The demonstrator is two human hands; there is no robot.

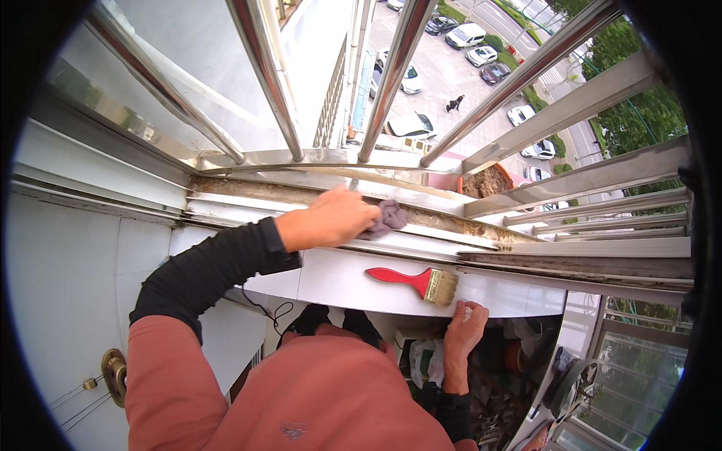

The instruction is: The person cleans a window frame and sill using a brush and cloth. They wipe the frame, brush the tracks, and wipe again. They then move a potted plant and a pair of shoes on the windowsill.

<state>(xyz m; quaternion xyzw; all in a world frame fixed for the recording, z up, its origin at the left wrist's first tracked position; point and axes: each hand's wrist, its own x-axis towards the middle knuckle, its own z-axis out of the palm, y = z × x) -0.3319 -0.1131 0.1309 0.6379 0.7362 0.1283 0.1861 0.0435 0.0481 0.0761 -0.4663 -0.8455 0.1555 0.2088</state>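
Note:
A crumpled grey-purple cloth (387, 219) lies against the sliding-window track (271, 212), gripped in my left hand (338, 217). Dirt shows along the outer ledge (248, 190) beside the track. On the white tiled sill (338, 276) rests a paintbrush with a red handle (403, 276) and pale bristles, nearer to me than the cloth. My right hand (467, 324) is at the sill's front edge, just right of the bristles, its fingers curled around a small whitish thing that I cannot identify.
Metal security bars (395, 79) rise beyond the ledge, high above a car park. A terracotta pot of soil (485, 181) stands outside behind them. Below the sill at the right are bags (427, 361) and clutter. A white door with a brass fitting (114, 377) is at the left.

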